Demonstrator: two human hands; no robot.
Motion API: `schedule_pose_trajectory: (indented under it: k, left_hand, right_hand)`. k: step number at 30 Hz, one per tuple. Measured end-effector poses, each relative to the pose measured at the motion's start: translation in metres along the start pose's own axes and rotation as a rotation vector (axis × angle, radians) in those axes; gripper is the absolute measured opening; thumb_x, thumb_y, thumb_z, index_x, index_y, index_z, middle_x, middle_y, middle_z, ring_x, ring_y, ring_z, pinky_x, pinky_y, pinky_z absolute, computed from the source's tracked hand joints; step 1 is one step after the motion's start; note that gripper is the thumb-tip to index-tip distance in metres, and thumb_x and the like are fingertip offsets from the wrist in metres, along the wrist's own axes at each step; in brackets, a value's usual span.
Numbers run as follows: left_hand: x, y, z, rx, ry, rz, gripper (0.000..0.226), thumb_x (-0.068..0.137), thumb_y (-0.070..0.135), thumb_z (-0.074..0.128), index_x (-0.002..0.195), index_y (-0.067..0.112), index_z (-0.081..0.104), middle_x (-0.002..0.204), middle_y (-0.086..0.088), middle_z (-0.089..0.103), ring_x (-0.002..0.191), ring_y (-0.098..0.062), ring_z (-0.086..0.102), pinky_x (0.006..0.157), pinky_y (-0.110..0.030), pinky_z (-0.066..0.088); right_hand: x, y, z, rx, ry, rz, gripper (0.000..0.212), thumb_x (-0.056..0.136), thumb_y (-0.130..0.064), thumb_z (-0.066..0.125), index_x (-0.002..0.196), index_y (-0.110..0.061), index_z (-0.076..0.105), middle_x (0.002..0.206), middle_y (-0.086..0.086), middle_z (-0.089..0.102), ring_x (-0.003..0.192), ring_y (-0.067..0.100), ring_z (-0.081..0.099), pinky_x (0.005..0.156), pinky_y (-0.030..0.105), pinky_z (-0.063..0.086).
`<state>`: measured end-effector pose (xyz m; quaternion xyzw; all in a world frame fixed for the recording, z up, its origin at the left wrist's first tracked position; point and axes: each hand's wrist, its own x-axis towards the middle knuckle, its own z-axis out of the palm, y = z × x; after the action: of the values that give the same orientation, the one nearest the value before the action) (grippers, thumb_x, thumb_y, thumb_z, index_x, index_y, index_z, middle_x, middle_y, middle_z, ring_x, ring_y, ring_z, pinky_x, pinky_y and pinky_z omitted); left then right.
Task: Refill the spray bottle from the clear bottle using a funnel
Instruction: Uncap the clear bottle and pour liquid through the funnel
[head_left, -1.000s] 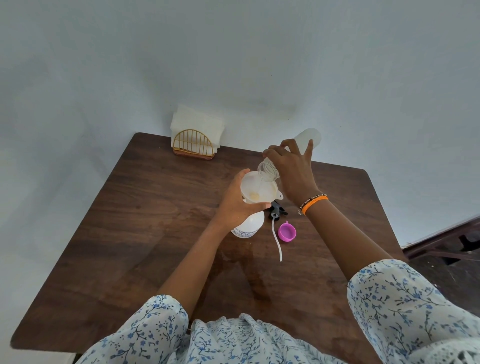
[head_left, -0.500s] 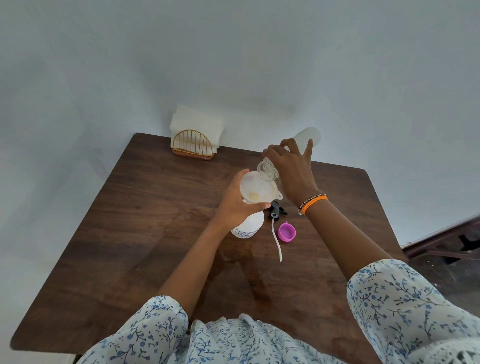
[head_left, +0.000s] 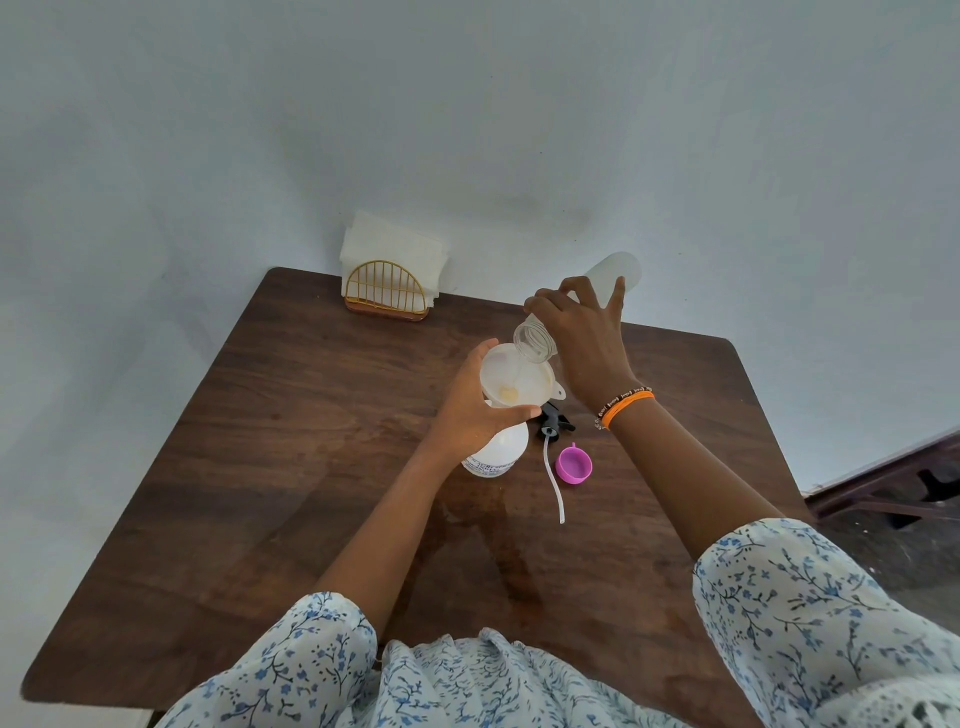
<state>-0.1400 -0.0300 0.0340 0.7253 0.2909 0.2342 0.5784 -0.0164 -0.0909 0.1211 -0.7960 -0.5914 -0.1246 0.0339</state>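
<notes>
1. The left hand (head_left: 475, 410) curls round the funnel (head_left: 517, 376), thumb on the near rim and fingers on the far left side.
2. The funnel sits in the neck of the spray bottle (head_left: 496, 452), which stands upright near the middle of the table (head_left: 291, 441).
3. The right hand (head_left: 582, 332) grips the clear bottle (head_left: 540, 340), tipped steeply with its open mouth over the funnel's far right rim and its base pointing up and away.
4. A thin stream runs from the mouth into the funnel.
5. The black spray head (head_left: 556, 421) with its white tube lies just right of the spray bottle; a pink cap (head_left: 574, 465) lies beside the tube.
6. A napkin holder (head_left: 387, 288) stands at the far edge.
</notes>
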Motion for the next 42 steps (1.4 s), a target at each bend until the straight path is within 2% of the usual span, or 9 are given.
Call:
schedule_pose_trajectory:
  k: [6,13,24,30,33,35,37,39,42]
  left_hand:
    - [-0.001,0.001,0.0,0.006,0.002,0.001,0.085,0.07,0.021,0.08,0.137,0.024,0.028,0.138,0.002,0.039,0.115,-0.007,0.038,0.079,-0.008,0.038]
    - [-0.002,0.002,0.0,0.022,0.002,0.004,0.085,0.07,0.021,0.08,0.138,0.023,0.028,0.135,0.005,0.038,0.113,-0.004,0.036,0.073,-0.002,0.036]
    - [-0.002,0.003,-0.001,-0.005,0.004,-0.005,0.086,0.069,0.021,0.081,0.138,0.024,0.029,0.127,0.009,0.039,0.113,-0.006,0.039,0.076,-0.006,0.039]
    - [-0.004,0.005,-0.004,-0.012,-0.003,-0.03,0.087,0.068,0.022,0.082,0.138,0.025,0.029,0.13,0.007,0.039,0.114,-0.009,0.04,0.075,-0.009,0.04]
    - [-0.003,0.006,-0.007,-0.024,-0.02,-0.05,0.088,0.068,0.023,0.082,0.138,0.025,0.029,0.134,0.003,0.041,0.116,-0.012,0.042,0.084,-0.02,0.042]
    - [-0.003,0.007,-0.009,-0.015,-0.032,-0.067,0.09,0.069,0.025,0.082,0.14,0.026,0.027,0.133,0.006,0.04,0.116,-0.011,0.041,0.086,-0.023,0.04]
    - [-0.002,0.009,-0.01,-0.015,-0.04,-0.073,0.091,0.069,0.024,0.081,0.141,0.025,0.026,0.133,0.006,0.039,0.116,-0.01,0.04,0.086,-0.023,0.039]
    - [-0.002,0.01,-0.01,-0.019,-0.045,-0.081,0.092,0.069,0.025,0.081,0.142,0.025,0.026,0.135,0.006,0.038,0.115,-0.009,0.039,0.086,-0.023,0.039]
    - [0.0,0.011,-0.01,-0.004,-0.054,-0.1,0.09,0.071,0.029,0.079,0.143,0.027,0.024,0.137,0.006,0.037,0.114,-0.008,0.038,0.086,-0.025,0.038]
  right_hand:
    - [-0.001,0.0,0.0,-0.009,0.015,-0.004,0.053,0.073,0.007,0.062,0.122,-0.01,0.053,0.128,0.01,0.056,0.127,0.034,0.038,0.104,0.071,0.005]
    - [-0.001,0.0,-0.002,-0.009,0.002,0.001,0.052,0.076,0.005,0.06,0.125,-0.012,0.051,0.131,0.008,0.053,0.129,0.031,0.034,0.105,0.069,0.002]
    - [-0.002,0.003,0.002,-0.001,0.025,0.027,0.052,0.076,0.007,0.058,0.124,-0.011,0.052,0.13,0.007,0.055,0.128,0.031,0.035,0.104,0.069,0.005]
    - [0.0,0.006,0.008,0.098,0.074,0.066,0.052,0.071,-0.001,0.069,0.119,-0.015,0.055,0.122,0.004,0.061,0.125,0.031,0.039,0.103,0.069,0.013]
    - [0.0,0.008,0.011,0.274,0.136,0.149,0.043,0.07,-0.013,0.073,0.11,-0.018,0.058,0.108,0.0,0.066,0.118,0.027,0.042,0.101,0.065,0.022]
    - [-0.001,0.01,0.009,0.444,0.194,0.217,0.037,0.069,-0.019,0.074,0.104,-0.018,0.061,0.098,0.0,0.067,0.109,0.026,0.045,0.096,0.058,0.034]
    - [-0.001,0.014,0.006,0.578,0.203,0.291,0.042,0.064,-0.017,0.075,0.104,-0.016,0.062,0.095,0.002,0.068,0.104,0.027,0.048,0.086,0.044,0.042]
    - [0.0,0.019,0.005,0.637,0.189,0.351,0.048,0.06,-0.017,0.077,0.105,-0.014,0.062,0.094,0.004,0.068,0.099,0.028,0.054,0.077,0.031,0.04]
    - [0.001,0.024,0.001,0.722,0.193,0.422,0.047,0.058,-0.022,0.078,0.102,-0.013,0.062,0.094,0.004,0.068,0.092,0.026,0.06,0.08,0.034,0.047]
